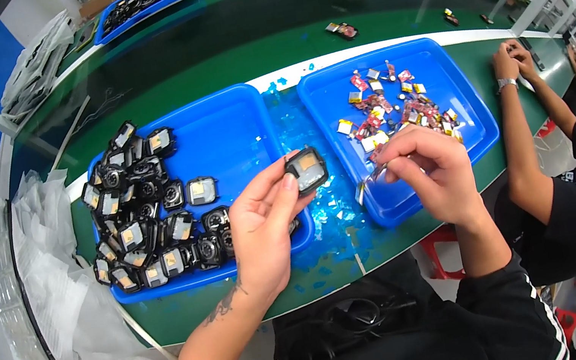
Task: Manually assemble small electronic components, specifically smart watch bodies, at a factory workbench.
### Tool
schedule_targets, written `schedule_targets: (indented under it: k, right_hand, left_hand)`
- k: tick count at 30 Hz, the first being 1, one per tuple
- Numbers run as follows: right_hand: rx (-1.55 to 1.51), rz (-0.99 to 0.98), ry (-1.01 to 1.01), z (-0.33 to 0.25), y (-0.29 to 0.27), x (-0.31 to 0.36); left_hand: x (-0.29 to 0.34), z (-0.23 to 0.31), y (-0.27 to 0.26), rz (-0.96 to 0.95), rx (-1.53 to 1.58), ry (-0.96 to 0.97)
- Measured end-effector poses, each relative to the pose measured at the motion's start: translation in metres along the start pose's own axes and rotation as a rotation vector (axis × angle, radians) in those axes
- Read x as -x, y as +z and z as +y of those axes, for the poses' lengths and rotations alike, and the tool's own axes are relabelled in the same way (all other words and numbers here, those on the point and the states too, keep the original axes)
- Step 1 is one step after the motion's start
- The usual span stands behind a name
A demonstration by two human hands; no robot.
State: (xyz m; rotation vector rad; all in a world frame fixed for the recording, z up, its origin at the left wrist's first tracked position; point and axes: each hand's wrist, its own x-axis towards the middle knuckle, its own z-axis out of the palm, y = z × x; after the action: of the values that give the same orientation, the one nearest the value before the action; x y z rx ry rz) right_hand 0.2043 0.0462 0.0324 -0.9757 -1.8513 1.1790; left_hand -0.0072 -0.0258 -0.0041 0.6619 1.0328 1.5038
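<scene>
My left hand (265, 222) grips a black watch case (307, 170) by its edge, its grey inner side with a tan patch turned up. To the right, my right hand (429, 170) is pinched around a thin silvery piece (364, 186), too small to name, over the near left rim of a blue tray (475, 147). Small red circuit boards with silver and yellow battery-like parts (415, 111) are heaped in that tray. Left of my left hand, another blue tray (227, 117) holds many similar black watch cases (132, 234), piled toward its left side.
A green bench (350, 269) carries both trays, with blue scraps (328, 208) between them. Clear plastic sheets (63, 258) hang at the left. Along the far belt (243, 57) lie a few loose parts. A co-worker's arms (531, 160) reach over the bench at right.
</scene>
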Motion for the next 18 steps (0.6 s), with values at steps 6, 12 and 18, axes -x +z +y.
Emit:
schedule_targets:
  k: [6, 12, 18]
  right_hand:
    - [0.234, 0.015, -0.365, -0.01, 0.047, -0.013]
    - [0.169, 0.165, -0.296, -0.018, 0.068, -0.011]
    - [0.333, 0.173, -0.428, -0.021, 0.065, -0.016]
  left_hand:
    - [0.003, -0.002, 0.001, -0.074, 0.074, -0.02]
    - [0.004, -0.008, 0.0, -0.173, 0.1, 0.066]
    - [0.006, -0.008, -0.001, -0.216, 0.076, 0.133]
